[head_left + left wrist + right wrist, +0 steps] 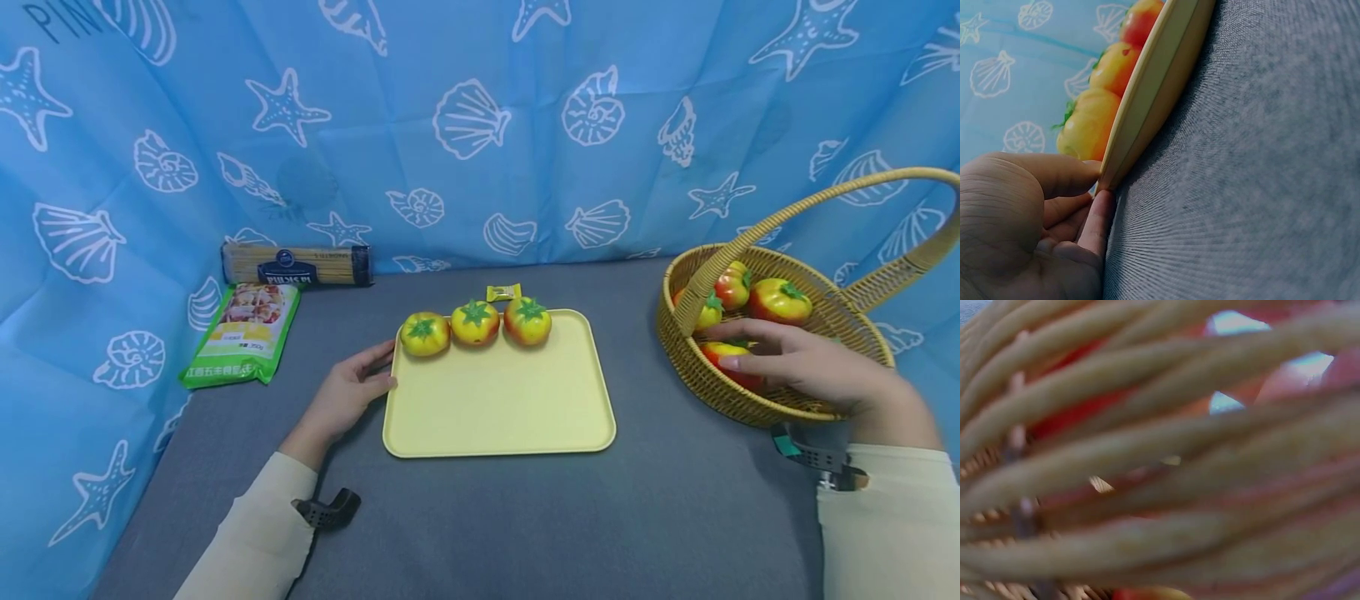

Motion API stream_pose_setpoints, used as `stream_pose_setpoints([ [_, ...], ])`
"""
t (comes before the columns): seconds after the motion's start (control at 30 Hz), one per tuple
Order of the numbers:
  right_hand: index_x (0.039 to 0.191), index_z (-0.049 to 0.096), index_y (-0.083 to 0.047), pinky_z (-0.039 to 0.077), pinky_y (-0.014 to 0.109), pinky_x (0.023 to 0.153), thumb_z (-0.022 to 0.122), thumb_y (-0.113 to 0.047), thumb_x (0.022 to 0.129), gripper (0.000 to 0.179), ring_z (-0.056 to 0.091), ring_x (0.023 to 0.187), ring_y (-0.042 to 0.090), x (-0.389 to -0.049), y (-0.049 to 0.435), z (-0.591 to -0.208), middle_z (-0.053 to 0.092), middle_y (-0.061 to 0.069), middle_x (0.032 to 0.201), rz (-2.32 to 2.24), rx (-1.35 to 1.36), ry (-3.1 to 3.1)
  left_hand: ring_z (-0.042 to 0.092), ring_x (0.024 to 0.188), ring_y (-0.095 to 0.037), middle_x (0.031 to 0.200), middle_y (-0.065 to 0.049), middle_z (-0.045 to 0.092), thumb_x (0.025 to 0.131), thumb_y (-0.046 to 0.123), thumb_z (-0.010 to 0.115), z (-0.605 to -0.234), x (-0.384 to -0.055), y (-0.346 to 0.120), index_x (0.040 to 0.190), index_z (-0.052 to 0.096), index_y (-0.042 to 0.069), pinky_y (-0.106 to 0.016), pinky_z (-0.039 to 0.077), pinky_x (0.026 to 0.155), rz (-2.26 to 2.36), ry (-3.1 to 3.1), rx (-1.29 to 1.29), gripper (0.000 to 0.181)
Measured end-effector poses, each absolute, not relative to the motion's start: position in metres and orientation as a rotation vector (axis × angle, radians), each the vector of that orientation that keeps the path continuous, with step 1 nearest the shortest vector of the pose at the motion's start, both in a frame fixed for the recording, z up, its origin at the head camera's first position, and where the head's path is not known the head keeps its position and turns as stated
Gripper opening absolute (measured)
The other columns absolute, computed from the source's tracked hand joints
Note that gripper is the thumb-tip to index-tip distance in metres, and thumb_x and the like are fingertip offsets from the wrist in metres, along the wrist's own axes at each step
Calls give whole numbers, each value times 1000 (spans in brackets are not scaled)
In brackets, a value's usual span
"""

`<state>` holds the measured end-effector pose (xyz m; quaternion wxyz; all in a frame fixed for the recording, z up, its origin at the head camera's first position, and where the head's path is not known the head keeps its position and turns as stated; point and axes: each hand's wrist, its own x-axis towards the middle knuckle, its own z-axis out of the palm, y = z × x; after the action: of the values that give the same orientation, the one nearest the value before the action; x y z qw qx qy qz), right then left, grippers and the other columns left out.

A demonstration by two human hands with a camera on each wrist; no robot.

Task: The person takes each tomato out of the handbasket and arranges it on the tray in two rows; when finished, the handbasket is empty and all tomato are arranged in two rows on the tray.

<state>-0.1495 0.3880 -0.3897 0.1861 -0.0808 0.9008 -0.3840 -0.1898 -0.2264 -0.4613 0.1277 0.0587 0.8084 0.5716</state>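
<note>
My left hand point(348, 396) pinches the left rim of a pale yellow tray point(498, 400); in the left wrist view the thumb and a finger meet at the tray's edge point(1141, 119). A row of three red-and-yellow tomatoes with green tops, the left one point(425, 337), the middle one point(475, 325) and the right one point(527, 323), sits along the tray's far side. Inside a wicker basket point(712, 393), my right hand point(813, 367) holds a tomato point(741, 382) between thumb and fingers. Blurred wicker strands point(1147, 437) fill the right wrist view, hiding most of that hand.
More tomatoes point(780, 302) lie in the basket, whose tall handle point(810, 204) arches over it. A small yellow packet point(503, 292) lies behind the tray. At the back left are a spaghetti pack point(322, 265) and a green food bag point(243, 333). A blue shell-print curtain point(450, 192) hangs behind.
</note>
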Motion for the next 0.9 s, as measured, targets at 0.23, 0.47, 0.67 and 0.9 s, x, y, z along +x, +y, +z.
stream_pose_setpoints([
  [0.23, 154, 59, -5, 56, 30, 87, 54, -32, 117, 46, 52, 124, 30, -151, 386, -390, 53, 24, 154, -1064, -219, 2555, 56, 142, -33, 162, -18, 51, 105, 10, 73, -463, -190, -226, 166, 45, 5, -41, 48, 115, 1638, 2371, 160, 68],
  [0.47, 156, 55, -5, 54, 40, 88, 64, -33, 112, 53, 48, 128, 41, -152, 386, -391, 50, 26, 154, -1071, -195, 2537, 55, 143, -32, 162, -16, 51, 104, 10, 73, -464, -191, -226, 166, 45, 6, -42, 47, 116, 1629, 2375, 151, 68],
  [0.67, 154, 54, -3, 54, 40, 88, 66, -30, 111, 53, 48, 127, 42, -152, 386, -390, 52, 26, 151, -1045, -212, 2556, 55, 144, -33, 163, -18, 50, 104, 10, 73, -463, -189, -227, 166, 45, 5, -43, 47, 116, 1643, 2360, 145, 68],
  [0.9, 155, 51, -1, 52, 35, 76, 64, -27, 112, 52, 44, 119, 40, -152, 388, -387, 46, 28, 147, -1056, -214, 2617, 54, 144, -33, 164, -17, 49, 104, 11, 73, -464, -190, -226, 166, 44, 5, -41, 48, 115, 1633, 2367, 150, 69],
])
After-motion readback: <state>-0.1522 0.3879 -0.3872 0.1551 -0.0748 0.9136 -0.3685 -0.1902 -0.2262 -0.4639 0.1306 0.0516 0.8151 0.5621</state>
